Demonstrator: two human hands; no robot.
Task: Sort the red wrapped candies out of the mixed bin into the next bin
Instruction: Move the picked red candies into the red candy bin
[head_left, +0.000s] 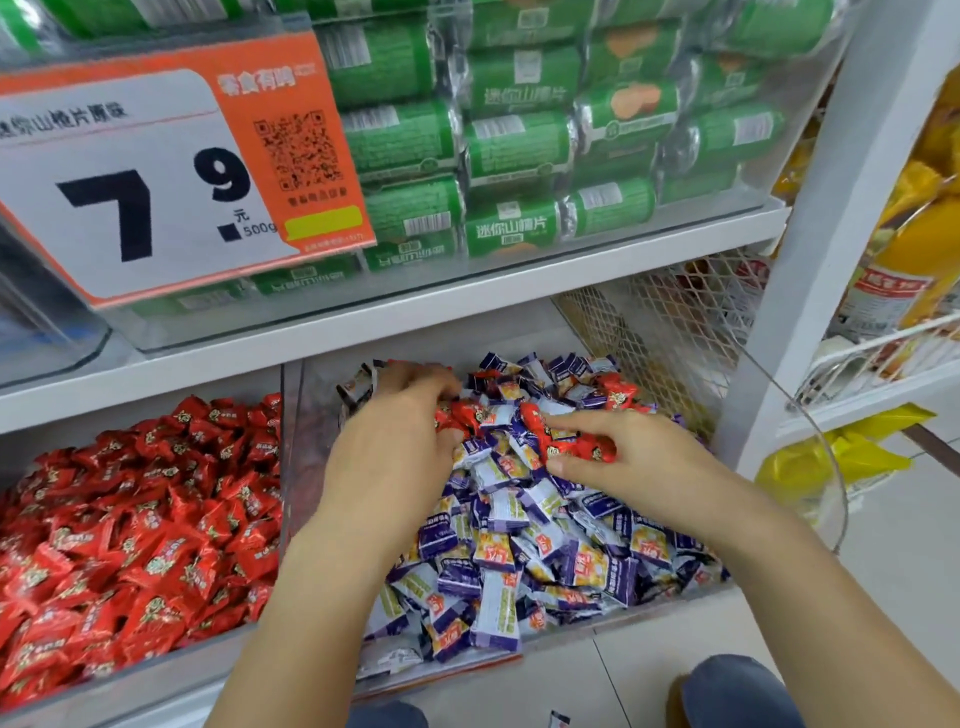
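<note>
The mixed bin (566, 636) on the right holds a heap of purple-and-white wrapped candies (498, 561) with several red wrapped candies (615, 395) near the top. The bin to its left (218, 652) is full of red candies (135, 540). My left hand (400, 441) sits at the back of the mixed heap, fingers curled over red candies (465, 415). My right hand (618, 457) lies on the heap to the right, its fingers and thumb pinching a cluster of red candies (566, 441).
A clear divider (291, 441) separates the two bins. A shelf edge (415, 317) overhangs them, carrying green snack packs (519, 156) and a price sign (156, 171). A wire mesh basket (670, 332) and white post (810, 249) stand right. A loose candy (558, 719) lies on the floor.
</note>
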